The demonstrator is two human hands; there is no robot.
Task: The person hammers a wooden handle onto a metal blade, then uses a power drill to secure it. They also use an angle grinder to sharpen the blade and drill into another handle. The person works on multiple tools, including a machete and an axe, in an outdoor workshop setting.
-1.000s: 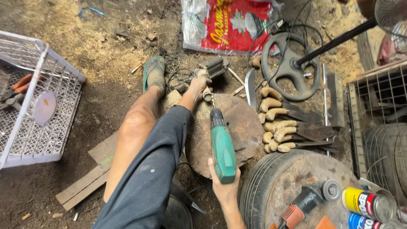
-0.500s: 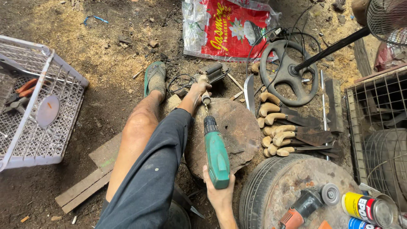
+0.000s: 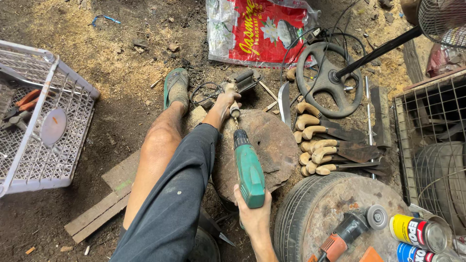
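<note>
Bare dirt floor (image 3: 121, 53) carries a white plastic crate (image 3: 73, 126), red printed sack (image 3: 257, 34), black steering wheel (image 3: 313, 90), worn tyre (image 3: 296, 218) and wooden-handled blades (image 3: 335, 145).

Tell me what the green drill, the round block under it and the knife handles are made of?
Green drill: looks like smooth moulded plastic, held in the right hand. Round block: probably wood, brown, rough and stained. Knife handles: apparently pale bare wood, curved and unpainted, with dark dull blades that look like metal. The left hand holds a similar pale piece at the drill's tip.
</note>
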